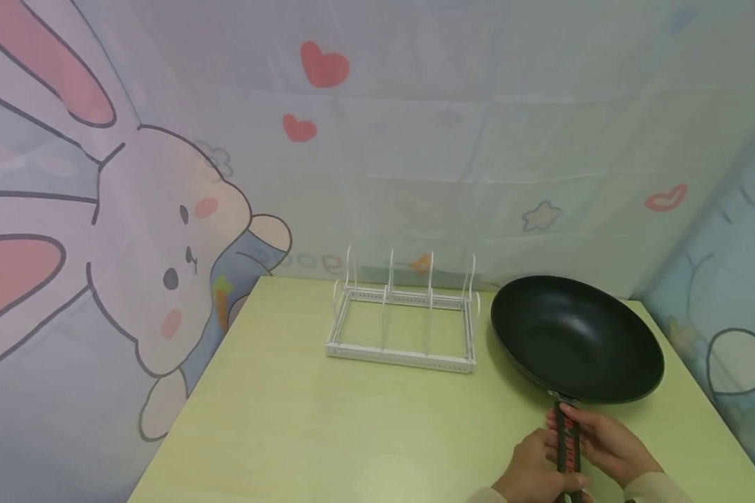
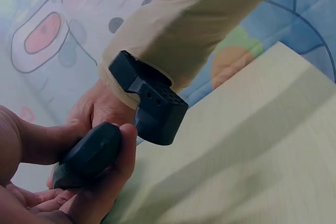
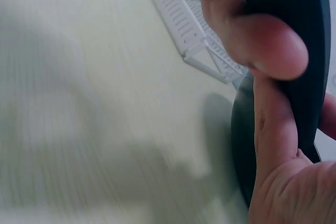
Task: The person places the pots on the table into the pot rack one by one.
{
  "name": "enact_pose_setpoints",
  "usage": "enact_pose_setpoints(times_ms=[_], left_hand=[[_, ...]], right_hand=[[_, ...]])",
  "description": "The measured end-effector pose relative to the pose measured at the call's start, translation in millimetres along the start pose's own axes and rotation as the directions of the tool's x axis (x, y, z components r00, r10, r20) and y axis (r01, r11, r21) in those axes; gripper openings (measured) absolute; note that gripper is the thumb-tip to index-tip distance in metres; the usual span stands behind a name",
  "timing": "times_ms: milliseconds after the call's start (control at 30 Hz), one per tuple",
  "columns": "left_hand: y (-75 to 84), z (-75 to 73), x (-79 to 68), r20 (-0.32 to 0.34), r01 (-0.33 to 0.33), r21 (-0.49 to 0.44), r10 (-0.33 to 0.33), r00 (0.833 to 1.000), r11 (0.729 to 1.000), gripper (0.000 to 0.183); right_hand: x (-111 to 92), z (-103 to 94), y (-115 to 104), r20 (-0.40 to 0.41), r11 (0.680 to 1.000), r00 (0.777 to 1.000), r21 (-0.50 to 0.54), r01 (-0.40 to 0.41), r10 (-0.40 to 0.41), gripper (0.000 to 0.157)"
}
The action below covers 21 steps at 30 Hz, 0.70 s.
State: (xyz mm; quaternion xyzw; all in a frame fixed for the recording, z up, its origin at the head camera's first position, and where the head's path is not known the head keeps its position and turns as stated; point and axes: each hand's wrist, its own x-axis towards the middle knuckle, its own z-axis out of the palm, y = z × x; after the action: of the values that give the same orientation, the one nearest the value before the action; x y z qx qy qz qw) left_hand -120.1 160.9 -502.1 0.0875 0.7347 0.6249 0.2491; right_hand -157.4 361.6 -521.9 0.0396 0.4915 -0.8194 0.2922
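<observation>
A black wok (image 1: 577,335) is on the right side of the table, its inside facing up and toward me. Its long black handle (image 1: 568,447) has red lettering and points toward my body. My left hand (image 1: 531,467) grips the handle near its free end, fingers and thumb around it. Closer to the pan, my right hand (image 1: 612,443) holds the same handle, with the thumb along its top. In the left wrist view the rounded handle end (image 2: 93,153) shows between the left thumb and fingers. The right wrist view shows the dark handle (image 3: 310,72) between fingers of both hands.
A white wire rack (image 1: 403,358) with several upright dividers stands left of the wok, toward the back of the pale wooden table (image 1: 302,426). A printed cloth (image 1: 415,154) with hearts and a rabbit hangs behind and at both sides.
</observation>
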Motion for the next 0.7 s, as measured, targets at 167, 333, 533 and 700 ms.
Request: enact_pose_setpoints(times_ms=[167,333,533,700], left_hand=[[1.3,-4.2,-1.1,0.022,-0.008,-0.074,0.010,1.000,0.997,0.031],[-1.2,-6.9,-2.5,0.042,-0.015,-0.157,0.022,0.999,0.988,0.031],[-2.3,-11.1,-2.3,0.064,-0.036,-0.165,0.047,0.997,0.986,0.029],[0.0,-12.8,-2.2,0.084,-0.042,-0.184,0.058,0.995,0.982,0.031]], right_hand=[[0.6,6.1,-3.5,0.031,0.999,0.999,0.045,-0.010,0.009,0.030],[1.1,7.3,-1.6,0.023,0.999,1.000,0.044,-0.002,0.001,0.032],[-0.1,6.7,-1.1,0.042,0.999,0.999,0.029,0.032,-0.033,0.036],[-0.8,11.3,-5.2,0.036,0.998,0.998,0.031,0.057,-0.058,0.035]])
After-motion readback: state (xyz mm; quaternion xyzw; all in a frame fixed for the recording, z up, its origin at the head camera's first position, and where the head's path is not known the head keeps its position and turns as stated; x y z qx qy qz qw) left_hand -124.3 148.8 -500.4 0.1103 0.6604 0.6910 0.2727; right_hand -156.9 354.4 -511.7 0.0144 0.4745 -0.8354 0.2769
